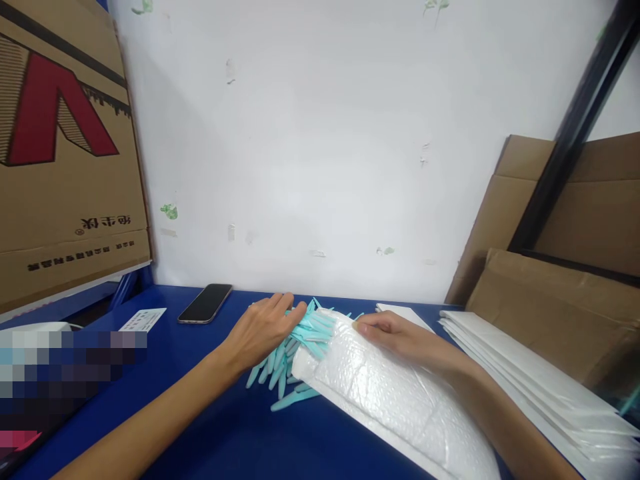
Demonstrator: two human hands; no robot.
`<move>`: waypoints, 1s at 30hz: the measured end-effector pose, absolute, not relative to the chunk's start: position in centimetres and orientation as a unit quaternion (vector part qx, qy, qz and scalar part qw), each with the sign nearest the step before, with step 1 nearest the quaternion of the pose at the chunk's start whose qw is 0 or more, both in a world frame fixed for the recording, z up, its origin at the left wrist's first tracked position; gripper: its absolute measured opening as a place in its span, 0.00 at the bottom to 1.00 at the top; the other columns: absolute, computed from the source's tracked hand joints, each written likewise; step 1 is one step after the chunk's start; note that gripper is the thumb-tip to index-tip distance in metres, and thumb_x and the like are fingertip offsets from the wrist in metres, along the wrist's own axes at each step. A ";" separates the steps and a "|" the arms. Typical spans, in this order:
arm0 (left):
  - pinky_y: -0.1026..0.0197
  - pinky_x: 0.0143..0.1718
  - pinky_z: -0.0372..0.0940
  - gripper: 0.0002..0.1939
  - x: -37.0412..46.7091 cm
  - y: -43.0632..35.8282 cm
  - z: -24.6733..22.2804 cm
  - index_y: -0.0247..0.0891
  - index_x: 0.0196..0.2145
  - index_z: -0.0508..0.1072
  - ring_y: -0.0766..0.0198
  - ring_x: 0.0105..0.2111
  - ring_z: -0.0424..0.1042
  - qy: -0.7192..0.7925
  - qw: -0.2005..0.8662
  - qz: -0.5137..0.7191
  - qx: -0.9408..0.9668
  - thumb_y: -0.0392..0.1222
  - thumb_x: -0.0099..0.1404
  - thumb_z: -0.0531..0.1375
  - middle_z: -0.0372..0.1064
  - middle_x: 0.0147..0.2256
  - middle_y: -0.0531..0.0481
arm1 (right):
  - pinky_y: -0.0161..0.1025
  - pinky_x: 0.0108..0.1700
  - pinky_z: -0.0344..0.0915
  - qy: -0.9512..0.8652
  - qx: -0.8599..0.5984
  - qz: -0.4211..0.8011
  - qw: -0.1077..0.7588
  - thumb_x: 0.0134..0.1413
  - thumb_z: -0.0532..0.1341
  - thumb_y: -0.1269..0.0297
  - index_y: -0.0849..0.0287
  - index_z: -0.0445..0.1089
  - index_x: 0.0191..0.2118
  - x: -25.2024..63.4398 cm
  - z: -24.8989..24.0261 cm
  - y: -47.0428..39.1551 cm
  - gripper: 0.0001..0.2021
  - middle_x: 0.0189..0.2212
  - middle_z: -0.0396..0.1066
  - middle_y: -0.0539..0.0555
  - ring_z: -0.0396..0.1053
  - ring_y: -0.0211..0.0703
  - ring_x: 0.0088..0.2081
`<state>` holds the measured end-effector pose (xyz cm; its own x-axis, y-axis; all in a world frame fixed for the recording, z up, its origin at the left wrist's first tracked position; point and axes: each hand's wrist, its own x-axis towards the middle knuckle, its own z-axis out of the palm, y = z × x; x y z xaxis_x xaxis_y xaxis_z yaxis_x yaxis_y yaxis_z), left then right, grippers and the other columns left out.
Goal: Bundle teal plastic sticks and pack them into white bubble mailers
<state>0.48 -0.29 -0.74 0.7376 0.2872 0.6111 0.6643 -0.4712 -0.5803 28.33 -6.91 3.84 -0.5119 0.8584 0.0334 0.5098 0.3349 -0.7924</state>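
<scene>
My left hand [274,325] is closed over a bundle of slim turquoise plastic pieces [315,328] with tapered handles; their exact kind is not clear. The ends of the bundle reach into the mouth of a white bubble mailer [380,393], showing against its lining. My right hand [387,333] pinches the mailer's upper edge near the opening, thumb on the outer side. More loose turquoise pieces [280,373] lie heaped on the blue table under my left hand, partly hidden by the mailer, which slants down toward the lower right.
A black phone [206,304] and a printed white card [143,320] lie on the blue table [200,413] at left. Stacked white mailers [540,387] are at right, before brown cardboard [555,313]. A large printed carton [70,200] stands at left, and a white wall [310,147] rises behind.
</scene>
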 end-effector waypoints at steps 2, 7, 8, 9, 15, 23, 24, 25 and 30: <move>0.63 0.25 0.58 0.19 0.3 -0.1 -0.7 0.37 0.47 0.64 0.62 0.27 0.66 -0.285 0.430 -0.214 -0.829 0.22 0.62 0.51 0.66 0.32 0.50 | 0.38 0.36 0.58 -0.786 -0.438 0.372 0.229 0.64 0.49 0.39 0.55 0.72 0.35 28.4 3.9 -6.9 0.25 0.32 0.68 0.51 0.62 0.42 0.33; 0.62 0.25 0.57 0.20 0.0 0.2 -0.9 0.37 0.48 0.64 0.62 0.25 0.68 -0.302 0.427 -0.202 -0.828 0.22 0.61 0.52 0.67 0.31 0.50 | 0.42 0.43 0.61 -0.775 -0.448 0.378 0.235 0.64 0.50 0.40 0.53 0.74 0.39 28.4 4.2 -7.1 0.24 0.38 0.71 0.53 0.66 0.47 0.41; 0.62 0.25 0.57 0.20 -0.1 0.2 -0.9 0.37 0.48 0.64 0.62 0.26 0.68 -0.308 0.425 -0.196 -0.828 0.21 0.61 0.52 0.67 0.31 0.50 | 0.42 0.44 0.61 -0.770 -0.449 0.386 0.236 0.64 0.50 0.40 0.53 0.74 0.39 28.4 4.3 -7.1 0.24 0.38 0.71 0.53 0.66 0.48 0.41; 0.62 0.25 0.57 0.20 -0.1 0.3 -0.9 0.37 0.48 0.64 0.62 0.27 0.68 -0.314 0.424 -0.190 -0.828 0.22 0.61 0.52 0.67 0.31 0.50 | 0.42 0.44 0.61 -0.766 -0.448 0.395 0.237 0.64 0.51 0.40 0.53 0.74 0.38 28.4 4.3 -7.2 0.24 0.39 0.71 0.53 0.66 0.47 0.41; 0.62 0.25 0.59 0.21 0.1 0.2 -0.9 0.37 0.48 0.64 0.61 0.27 0.69 -0.311 0.432 -0.174 -0.829 0.21 0.60 0.53 0.67 0.32 0.50 | 0.40 0.42 0.60 -0.745 -0.440 0.434 0.252 0.63 0.53 0.42 0.55 0.73 0.37 28.4 4.1 -7.2 0.22 0.37 0.69 0.52 0.64 0.43 0.38; 0.61 0.25 0.60 0.21 0.1 0.3 -1.1 0.36 0.49 0.64 0.60 0.28 0.70 -0.301 0.415 -0.177 -0.840 0.20 0.61 0.51 0.67 0.32 0.49 | 0.38 0.39 0.61 -0.731 -0.469 0.419 0.266 0.61 0.55 0.40 0.55 0.74 0.37 28.4 3.8 -7.2 0.22 0.35 0.69 0.51 0.65 0.43 0.37; 0.60 0.25 0.60 0.20 0.1 0.3 -1.1 0.36 0.48 0.64 0.60 0.28 0.70 -0.300 0.418 -0.177 -0.839 0.20 0.61 0.51 0.67 0.32 0.49 | 0.38 0.39 0.61 -0.727 -0.468 0.425 0.269 0.61 0.56 0.40 0.55 0.74 0.37 28.4 3.8 -7.2 0.22 0.35 0.69 0.51 0.65 0.42 0.37; 0.60 0.24 0.60 0.20 0.1 0.3 -1.0 0.36 0.48 0.64 0.60 0.28 0.70 -0.297 0.425 -0.179 -0.836 0.21 0.61 0.51 0.67 0.32 0.50 | 0.37 0.38 0.61 -0.720 -0.467 0.435 0.271 0.60 0.56 0.40 0.55 0.74 0.37 28.3 3.8 -7.3 0.22 0.35 0.69 0.51 0.66 0.42 0.37; 0.61 0.23 0.58 0.17 0.3 0.0 -0.8 0.35 0.47 0.65 0.62 0.25 0.69 -0.268 0.484 -0.218 -0.804 0.22 0.63 0.51 0.67 0.30 0.51 | 0.36 0.38 0.61 -0.696 -0.452 0.487 0.273 0.59 0.58 0.41 0.55 0.75 0.40 28.2 3.8 -7.5 0.21 0.37 0.71 0.51 0.67 0.41 0.37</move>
<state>0.33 0.00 -0.77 0.7622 0.2199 0.6089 0.6410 -0.3886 -0.6619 28.17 -7.46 3.79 -0.4424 0.8948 -0.0599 0.3627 0.1174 -0.9245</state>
